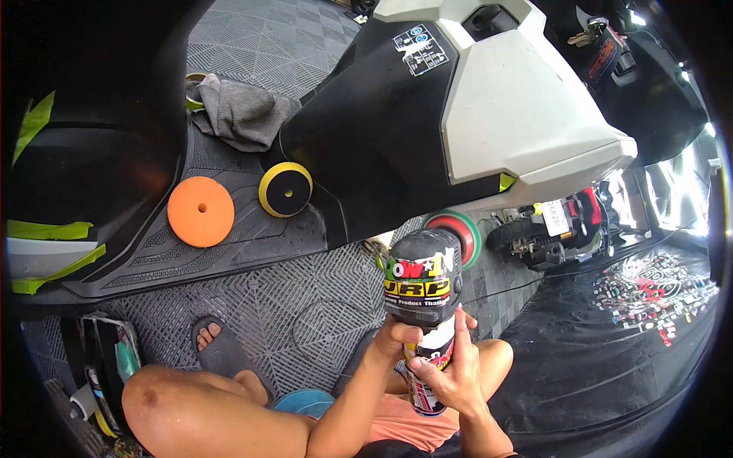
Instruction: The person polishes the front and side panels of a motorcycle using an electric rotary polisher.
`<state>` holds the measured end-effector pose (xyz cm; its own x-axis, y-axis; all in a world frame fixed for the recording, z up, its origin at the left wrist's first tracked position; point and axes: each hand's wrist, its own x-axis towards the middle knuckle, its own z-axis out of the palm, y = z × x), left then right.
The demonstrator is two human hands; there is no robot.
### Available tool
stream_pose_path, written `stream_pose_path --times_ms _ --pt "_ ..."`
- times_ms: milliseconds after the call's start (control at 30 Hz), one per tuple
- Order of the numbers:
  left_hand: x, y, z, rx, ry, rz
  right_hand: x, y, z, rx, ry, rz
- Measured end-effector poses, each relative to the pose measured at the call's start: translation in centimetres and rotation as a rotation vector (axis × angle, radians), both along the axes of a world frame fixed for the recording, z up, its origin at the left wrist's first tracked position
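Observation:
A black polishing machine (418, 284) covered in stickers is held upright in front of my knees. My left hand (397, 337) wraps round it just below the head. Lower down, my right hand (456, 374) grips the stickered handle, its thumb lying across the front. The machine's round green and red pad (464, 235) faces the lower edge of the scooter's white panel (519, 107); whether they touch I cannot tell. On the black scooter footboard (252, 252) lie an orange foam pad (200, 212) and a black pad with a yellow rim (286, 191).
A grey cloth (240, 111) rests at the footboard's far edge. Green tape (57, 275) marks the left bodywork. Another motorbike (546, 229) stands behind at right, near a black sheet (580, 366). A dark cable (508, 291) runs there. An open case (107, 359) sits lower left.

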<state>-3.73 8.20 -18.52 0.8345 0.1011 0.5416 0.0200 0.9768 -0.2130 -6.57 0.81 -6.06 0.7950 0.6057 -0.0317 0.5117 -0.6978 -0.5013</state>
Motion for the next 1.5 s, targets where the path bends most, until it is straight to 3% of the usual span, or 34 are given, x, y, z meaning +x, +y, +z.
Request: stream_pose_path --times_ms 233,267,533,700,867,1100,1500 --pt "0.0 0.4 1.7 0.062 -0.043 0.010 -0.1 -0.5 0.9 0.031 -0.096 0.064" --pt "0.1 0.5 1.9 0.069 -0.058 0.020 -0.7 -0.3 1.2 0.097 0.042 -0.063" --pt "-0.1 1.2 4.7 0.066 -0.114 0.029 -1.8 1.4 3.5 0.076 -0.210 -0.108" --pt "0.5 -0.5 4.2 0.012 -0.176 0.122 -2.1 -0.5 2.9 -0.068 -0.510 0.081" --pt "0.8 -1.8 4.6 -0.026 -0.227 0.202 -2.5 -1.1 4.2 -0.153 -0.429 0.022" --pt "0.0 -1.6 3.6 0.218 -0.029 0.200 -1.8 -1.3 5.2 -0.274 -0.484 0.071" --pt "1.5 -1.7 5.5 -0.026 -0.154 0.139 -2.0 0.5 6.5 -0.309 -0.624 0.089"
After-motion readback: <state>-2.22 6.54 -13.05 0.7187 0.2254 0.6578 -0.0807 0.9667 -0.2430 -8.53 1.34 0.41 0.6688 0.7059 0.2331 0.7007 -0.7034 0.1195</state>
